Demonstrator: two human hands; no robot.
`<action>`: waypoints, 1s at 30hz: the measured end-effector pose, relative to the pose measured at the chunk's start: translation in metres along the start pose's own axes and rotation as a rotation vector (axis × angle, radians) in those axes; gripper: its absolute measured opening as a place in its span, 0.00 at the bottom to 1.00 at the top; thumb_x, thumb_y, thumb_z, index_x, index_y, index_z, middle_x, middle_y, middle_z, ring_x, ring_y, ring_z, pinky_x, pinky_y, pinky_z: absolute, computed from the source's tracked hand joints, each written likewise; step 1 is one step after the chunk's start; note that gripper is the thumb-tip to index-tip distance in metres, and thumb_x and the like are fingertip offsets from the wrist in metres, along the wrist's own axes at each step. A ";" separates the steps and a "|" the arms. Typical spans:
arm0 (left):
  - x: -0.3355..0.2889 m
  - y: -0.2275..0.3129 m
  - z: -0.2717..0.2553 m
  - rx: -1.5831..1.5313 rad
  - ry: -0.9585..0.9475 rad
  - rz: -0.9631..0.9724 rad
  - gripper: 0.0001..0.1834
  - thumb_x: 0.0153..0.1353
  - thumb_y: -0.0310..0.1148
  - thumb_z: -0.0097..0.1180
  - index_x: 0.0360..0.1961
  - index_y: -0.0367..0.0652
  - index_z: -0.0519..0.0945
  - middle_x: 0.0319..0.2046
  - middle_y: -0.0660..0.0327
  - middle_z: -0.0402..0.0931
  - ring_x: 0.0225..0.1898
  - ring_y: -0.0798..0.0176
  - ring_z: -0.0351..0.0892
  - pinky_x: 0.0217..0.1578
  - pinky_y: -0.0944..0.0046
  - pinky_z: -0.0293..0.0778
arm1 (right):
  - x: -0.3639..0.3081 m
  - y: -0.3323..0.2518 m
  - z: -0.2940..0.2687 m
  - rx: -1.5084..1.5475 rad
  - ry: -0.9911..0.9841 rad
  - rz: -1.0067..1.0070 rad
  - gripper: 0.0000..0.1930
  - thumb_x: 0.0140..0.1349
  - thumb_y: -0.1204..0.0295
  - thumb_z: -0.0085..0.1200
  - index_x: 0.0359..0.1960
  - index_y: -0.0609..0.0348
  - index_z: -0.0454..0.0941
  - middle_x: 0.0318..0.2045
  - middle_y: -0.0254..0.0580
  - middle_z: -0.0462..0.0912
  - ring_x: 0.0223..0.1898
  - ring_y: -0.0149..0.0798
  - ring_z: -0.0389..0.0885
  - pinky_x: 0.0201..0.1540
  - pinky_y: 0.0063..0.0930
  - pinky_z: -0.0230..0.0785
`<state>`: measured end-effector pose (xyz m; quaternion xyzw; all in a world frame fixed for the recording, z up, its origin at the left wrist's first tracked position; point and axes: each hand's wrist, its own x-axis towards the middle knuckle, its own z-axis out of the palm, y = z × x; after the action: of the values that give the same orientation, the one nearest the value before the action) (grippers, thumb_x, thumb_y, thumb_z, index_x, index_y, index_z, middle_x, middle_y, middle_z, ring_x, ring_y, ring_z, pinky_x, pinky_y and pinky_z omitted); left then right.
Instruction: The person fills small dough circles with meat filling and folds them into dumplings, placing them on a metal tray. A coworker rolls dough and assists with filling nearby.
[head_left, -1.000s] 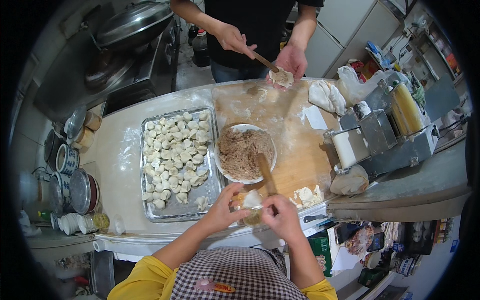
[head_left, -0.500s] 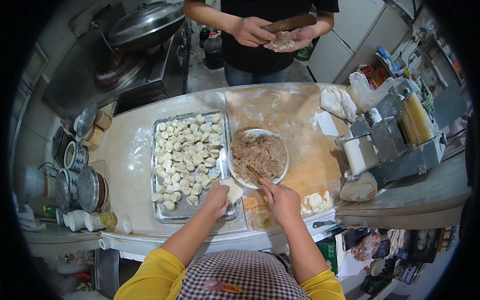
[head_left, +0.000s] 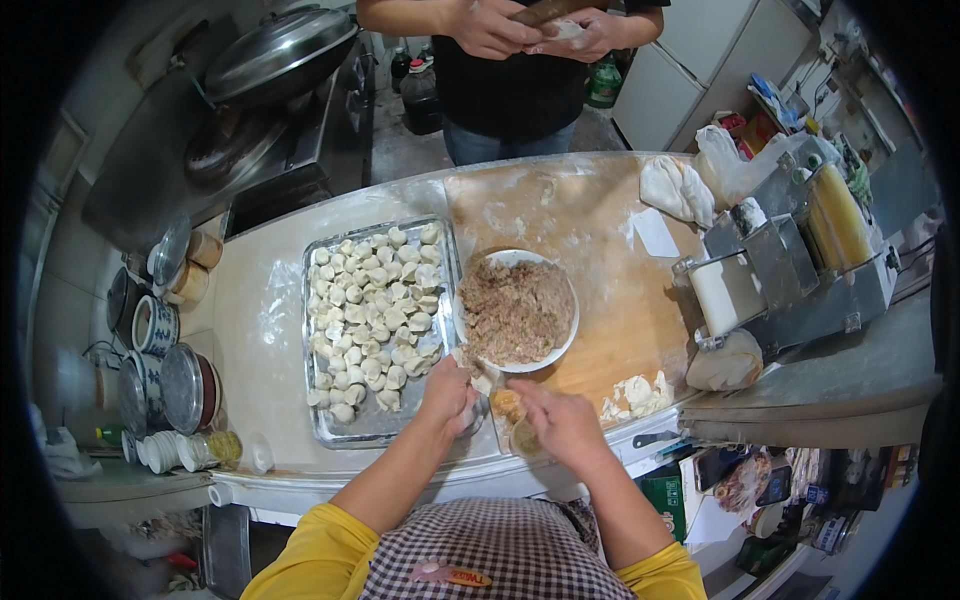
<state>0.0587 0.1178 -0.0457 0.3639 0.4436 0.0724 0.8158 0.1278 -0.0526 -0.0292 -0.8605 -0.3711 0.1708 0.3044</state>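
My left hand (head_left: pixel 447 396) is closed on a thin dough wrapper (head_left: pixel 482 382), folded a little, over the near right corner of the metal tray (head_left: pixel 375 438). Rows of folded dumplings (head_left: pixel 372 310) fill most of that tray. Close to the wrapper, my right hand (head_left: pixel 563 422) is curled round a slim wooden filling spatula, which its fingers mostly hide. Just beyond both hands stands a white bowl (head_left: pixel 573 335) of minced meat filling (head_left: pixel 515 310). Under my right fingers sits a small cup (head_left: pixel 524 440), partly covered.
Across the table a person in black (head_left: pixel 515 100) holds a wooden stick and dough. A dough-rolling machine (head_left: pixel 775 265) stands right, near a white cloth (head_left: pixel 676 198) and dough scraps (head_left: pixel 637 398). Lidded jars (head_left: pixel 188 388) line the left edge; a knife handle (head_left: pixel 655 438) lies near the front edge.
My right hand has drawn the spatula out of the filling and toward me, beside the wrapper. The wrapper has tilted in my left hand. The view has shifted slightly.
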 end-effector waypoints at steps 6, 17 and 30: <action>0.008 -0.014 -0.004 -0.047 0.010 0.051 0.19 0.58 0.16 0.38 0.48 0.36 0.76 0.35 0.57 0.78 0.28 0.65 0.75 0.24 0.68 0.71 | -0.002 0.004 0.017 -0.078 -0.012 -0.036 0.18 0.66 0.66 0.50 0.57 0.39 0.78 0.26 0.50 0.82 0.29 0.54 0.82 0.33 0.48 0.74; 0.017 -0.012 -0.021 0.001 -0.033 0.060 0.22 0.60 0.15 0.35 0.53 0.35 0.73 0.42 0.55 0.79 0.35 0.61 0.80 0.32 0.66 0.77 | 0.011 -0.012 0.006 0.005 -0.127 -0.035 0.19 0.65 0.68 0.50 0.58 0.40 0.77 0.28 0.52 0.83 0.31 0.54 0.81 0.36 0.46 0.73; 0.024 -0.028 -0.034 -0.139 -0.111 0.111 0.25 0.63 0.14 0.37 0.61 0.35 0.69 0.50 0.53 0.78 0.48 0.58 0.82 0.46 0.64 0.80 | -0.008 -0.013 0.036 0.109 -0.068 0.004 0.20 0.65 0.70 0.51 0.60 0.41 0.76 0.33 0.53 0.83 0.34 0.56 0.82 0.37 0.48 0.74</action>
<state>0.0407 0.1260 -0.0915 0.3340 0.3709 0.1276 0.8571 0.0968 -0.0373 -0.0475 -0.8371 -0.3696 0.2205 0.3379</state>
